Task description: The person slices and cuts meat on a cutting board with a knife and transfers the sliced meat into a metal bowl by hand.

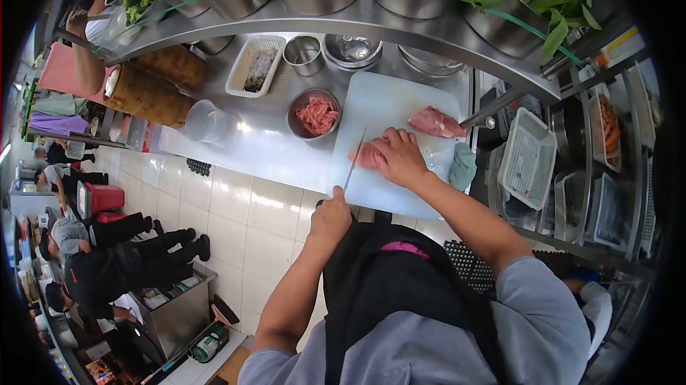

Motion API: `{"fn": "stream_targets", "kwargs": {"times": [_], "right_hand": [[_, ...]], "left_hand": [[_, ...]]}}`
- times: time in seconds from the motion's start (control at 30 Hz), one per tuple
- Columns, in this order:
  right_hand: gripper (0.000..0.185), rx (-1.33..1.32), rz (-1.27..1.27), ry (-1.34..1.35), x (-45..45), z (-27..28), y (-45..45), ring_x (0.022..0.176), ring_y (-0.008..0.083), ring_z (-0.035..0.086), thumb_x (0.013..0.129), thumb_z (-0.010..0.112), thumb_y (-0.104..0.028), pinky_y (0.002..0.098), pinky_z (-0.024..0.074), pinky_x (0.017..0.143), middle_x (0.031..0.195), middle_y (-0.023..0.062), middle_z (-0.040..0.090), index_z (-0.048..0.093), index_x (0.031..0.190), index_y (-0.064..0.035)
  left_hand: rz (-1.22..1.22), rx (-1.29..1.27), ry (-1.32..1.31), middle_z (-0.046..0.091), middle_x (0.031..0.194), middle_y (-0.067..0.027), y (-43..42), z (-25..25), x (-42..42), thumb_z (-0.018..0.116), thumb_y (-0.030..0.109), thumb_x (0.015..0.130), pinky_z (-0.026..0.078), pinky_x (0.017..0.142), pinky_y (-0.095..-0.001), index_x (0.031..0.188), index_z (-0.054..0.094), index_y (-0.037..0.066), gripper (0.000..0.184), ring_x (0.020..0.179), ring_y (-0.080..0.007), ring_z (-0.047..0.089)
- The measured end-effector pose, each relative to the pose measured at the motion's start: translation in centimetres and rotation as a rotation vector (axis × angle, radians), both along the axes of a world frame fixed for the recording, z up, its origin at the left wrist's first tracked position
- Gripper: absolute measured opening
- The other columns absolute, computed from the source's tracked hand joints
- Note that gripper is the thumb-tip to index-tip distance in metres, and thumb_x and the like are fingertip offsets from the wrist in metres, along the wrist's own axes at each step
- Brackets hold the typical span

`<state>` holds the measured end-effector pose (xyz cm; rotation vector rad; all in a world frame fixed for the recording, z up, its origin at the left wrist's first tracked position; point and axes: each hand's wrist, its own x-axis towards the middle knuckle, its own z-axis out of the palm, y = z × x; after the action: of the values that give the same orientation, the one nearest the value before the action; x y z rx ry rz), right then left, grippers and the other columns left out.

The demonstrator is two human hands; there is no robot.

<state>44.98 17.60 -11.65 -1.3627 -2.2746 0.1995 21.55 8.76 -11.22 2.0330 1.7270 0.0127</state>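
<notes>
My left hand (330,219) is closed around the handle of a kitchen knife (354,161), its thin blade pointing away from me at the left side of the white cutting board (382,103). The blade lies against the left end of a piece of raw meat (366,157). My right hand (401,161) presses that piece onto the board, fingers bent and bunched over it. Farther back on the board sits a larger chunk of raw meat (436,121). Left of the board stands a metal bowl with cut meat strips (316,115).
A green cloth (463,166) lies at the board's right edge. Behind are metal bowls (351,51), a metal pot (304,55) and a white basket (255,65). A clear container (205,121) stands left. A steel shelf (343,23) with food pots overhangs the counter. People stand at far left.
</notes>
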Motion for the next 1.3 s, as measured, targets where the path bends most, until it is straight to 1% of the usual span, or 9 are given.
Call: {"fn": "stream_targets", "kwargs": {"times": [0.07,0.17,0.37,0.47,0.63,0.87,1.03,1.17,1.3], "right_hand": [[0.035,-0.353,-0.069,-0.012,-0.3,0.2,-0.4,0.113,0.0369,0.056,0.085,0.068,-0.012,0.0519,0.048,0.097,0.123,0.0156,0.056,0.069,0.12,-0.0147],[0.048,-0.323,-0.05,-0.172,-0.8,-1.4,0.0,0.11,0.0415,0.056,0.084,0.066,-0.008,0.0574,0.0529,0.093,0.123,0.0158,0.056,0.068,0.131,-0.0197],[0.047,-0.406,-0.031,-0.194,-1.2,-0.6,0.4,0.114,0.0438,0.056,0.084,0.063,-0.003,0.065,0.0525,0.098,0.129,0.0174,0.054,0.068,0.129,-0.0154],[0.044,-0.405,-0.055,-0.231,-1.6,-1.0,0.5,0.117,0.0405,0.056,0.08,0.067,-0.003,0.0564,0.0526,0.091,0.131,0.016,0.054,0.069,0.123,-0.0152],[0.044,-0.414,-0.034,-0.159,-1.1,-0.8,0.7,0.115,0.0436,0.056,0.082,0.063,-0.001,0.0638,0.0533,0.096,0.129,0.0184,0.054,0.068,0.124,-0.0131],[0.044,-0.321,-0.04,-0.167,-1.2,-1.4,0.5,0.111,0.0422,0.058,0.081,0.062,0.0,0.0592,0.0552,0.093,0.123,0.0173,0.056,0.068,0.123,-0.0122],[0.043,-0.366,-0.037,-0.185,-0.8,-2.0,0.9,0.116,0.0382,0.058,0.084,0.064,-0.004,0.0554,0.0534,0.091,0.129,0.0149,0.056,0.067,0.125,-0.0142],[0.044,-0.332,-0.041,-0.16,-1.1,-1.6,0.5,0.113,0.0402,0.059,0.082,0.064,-0.002,0.0544,0.0558,0.093,0.122,0.0163,0.057,0.067,0.124,-0.0115],[0.044,-0.341,-0.042,-0.201,-1.1,-1.2,0.8,0.112,0.0398,0.059,0.083,0.065,-0.003,0.054,0.0558,0.092,0.122,0.0156,0.057,0.066,0.126,-0.0116]], "left_hand": [[0.009,-0.008,0.006,0.069,0.074,-0.0323,-0.7,1.2,0.2,0.052,0.01,0.098,0.06,0.064,-0.0588,0.108,0.046,-0.004,0.018,0.071,-0.0506,0.072],[0.015,-0.025,0.008,0.069,0.075,-0.033,-1.1,2.0,0.6,0.052,0.01,0.098,0.059,0.065,-0.0595,0.109,0.047,-0.004,0.019,0.072,-0.0507,0.072],[0.063,-0.16,-0.002,0.071,0.084,-0.0334,-1.4,-0.5,1.2,0.051,0.007,0.096,0.061,0.073,-0.0577,0.114,0.046,-0.005,0.022,0.082,-0.0509,0.073],[0.055,-0.058,-0.084,0.069,0.079,-0.0349,-0.1,-3.4,1.2,0.05,0.01,0.099,0.059,0.07,-0.06,0.111,0.047,-0.004,0.019,0.077,-0.0525,0.072],[-0.009,-0.095,-0.02,0.069,0.079,-0.0358,0.2,2.2,0.5,0.05,0.008,0.099,0.059,0.07,-0.0616,0.11,0.045,-0.003,0.017,0.078,-0.0539,0.071],[0.041,-0.119,-0.039,0.071,0.085,-0.0349,1.0,-3.2,1.6,0.051,0.008,0.096,0.059,0.076,-0.06,0.113,0.044,-0.004,0.023,0.084,-0.0522,0.073],[-0.059,-0.118,0.013,0.069,0.078,-0.0347,0.9,1.7,0.1,0.05,0.005,0.097,0.06,0.069,-0.0594,0.108,0.045,-0.004,0.016,0.077,-0.0517,0.072],[0.033,-0.086,-0.037,0.069,0.078,-0.0341,-0.3,-3.5,1.2,0.051,0.005,0.096,0.06,0.069,-0.0587,0.109,0.045,-0.004,0.017,0.078,-0.0512,0.073],[0.0,-0.157,-0.035,0.071,0.088,-0.0363,2.3,-1.7,1.2,0.05,0.006,0.095,0.059,0.078,-0.0603,0.114,0.044,-0.005,0.023,0.087,-0.0533,0.072]]}}
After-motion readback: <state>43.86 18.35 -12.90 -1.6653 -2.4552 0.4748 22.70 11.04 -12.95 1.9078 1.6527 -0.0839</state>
